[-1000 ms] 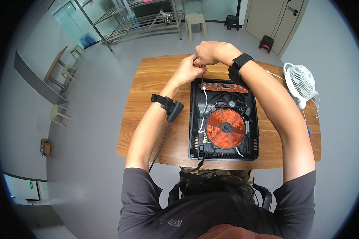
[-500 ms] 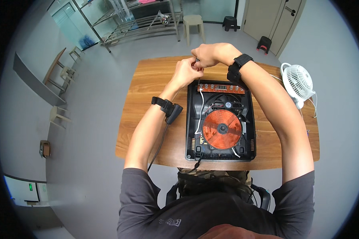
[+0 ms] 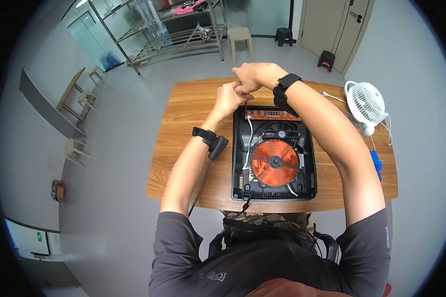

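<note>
An opened induction cooker lies on the table, its black casing showing a round copper coil, a fan and a white cable. Along its far edge runs an orange control board with a small display and buttons. My right hand is closed round the top of a screwdriver, whose handle is mostly hidden. Its thin shaft points down at the board's far left corner. My left hand pinches low on the same tool, right beside my right hand.
A white fan with its cable stands at the table's far right. Something blue lies at the right edge, partly behind my right arm. Beyond the wooden table are a metal rack, a beige stool and dark stools.
The view has shifted slightly, and the table's far part sits lower in it. Both hands remain together at the screwdriver over the board's corner. The blue thing now shows beside my right arm.
</note>
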`<state>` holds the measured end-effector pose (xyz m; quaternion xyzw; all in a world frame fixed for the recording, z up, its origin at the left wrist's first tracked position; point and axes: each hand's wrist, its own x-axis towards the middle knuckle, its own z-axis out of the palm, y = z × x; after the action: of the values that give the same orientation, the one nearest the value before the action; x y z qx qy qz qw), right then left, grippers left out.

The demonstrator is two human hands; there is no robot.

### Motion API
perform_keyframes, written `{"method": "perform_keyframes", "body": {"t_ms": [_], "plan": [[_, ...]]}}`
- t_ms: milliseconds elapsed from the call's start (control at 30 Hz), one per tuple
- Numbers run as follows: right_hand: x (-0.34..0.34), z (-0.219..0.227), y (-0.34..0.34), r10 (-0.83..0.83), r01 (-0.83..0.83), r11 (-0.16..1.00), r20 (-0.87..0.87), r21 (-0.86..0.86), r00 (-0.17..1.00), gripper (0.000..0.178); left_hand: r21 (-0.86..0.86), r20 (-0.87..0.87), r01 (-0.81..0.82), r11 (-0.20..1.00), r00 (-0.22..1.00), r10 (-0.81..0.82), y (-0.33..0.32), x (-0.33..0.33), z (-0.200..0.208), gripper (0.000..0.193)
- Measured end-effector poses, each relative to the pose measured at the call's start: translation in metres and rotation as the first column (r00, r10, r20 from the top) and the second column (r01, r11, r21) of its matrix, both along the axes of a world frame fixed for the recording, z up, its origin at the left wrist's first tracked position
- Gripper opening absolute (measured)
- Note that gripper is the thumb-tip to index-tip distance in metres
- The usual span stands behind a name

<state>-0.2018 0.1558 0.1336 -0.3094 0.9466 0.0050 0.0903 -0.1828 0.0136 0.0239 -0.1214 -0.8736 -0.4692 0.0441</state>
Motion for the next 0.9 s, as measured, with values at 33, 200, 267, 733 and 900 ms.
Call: {"method": "perform_keyframes", "body": {"t_ms": [33,200,267,733,900], "plan": [[0.003,0.002,0.002,0.022,-0.022,1.000,-0.009,-0.021,1.000,0.051,0.013,-0.002,0.003,1.000,1.000,-0.003,-0.002,-0.001,-0.002,0.034],[-0.002,-0.005,0.012,0.096,-0.093,0.994,0.056,-0.062,0.994,0.049,0.029,0.015,0.051,0.998,0.999,-0.051,-0.007,-0.011,-0.015,0.030],[-0.009,-0.015,0.013,0.077,-0.074,0.993,0.037,-0.092,0.996,0.048,0.025,-0.001,0.105,0.994,0.994,-0.105,-0.006,-0.014,-0.023,0.028],[0.004,-0.012,0.012,0.019,-0.020,0.997,-0.014,-0.069,1.000,0.052,-0.180,-0.114,0.081,0.980,0.988,-0.103,-0.006,0.002,-0.011,0.027],[0.003,-0.014,0.015,0.019,-0.020,0.997,-0.017,-0.074,1.000,0.053,-0.166,-0.101,0.077,0.983,0.990,-0.095,-0.003,0.002,-0.009,0.026]]}}
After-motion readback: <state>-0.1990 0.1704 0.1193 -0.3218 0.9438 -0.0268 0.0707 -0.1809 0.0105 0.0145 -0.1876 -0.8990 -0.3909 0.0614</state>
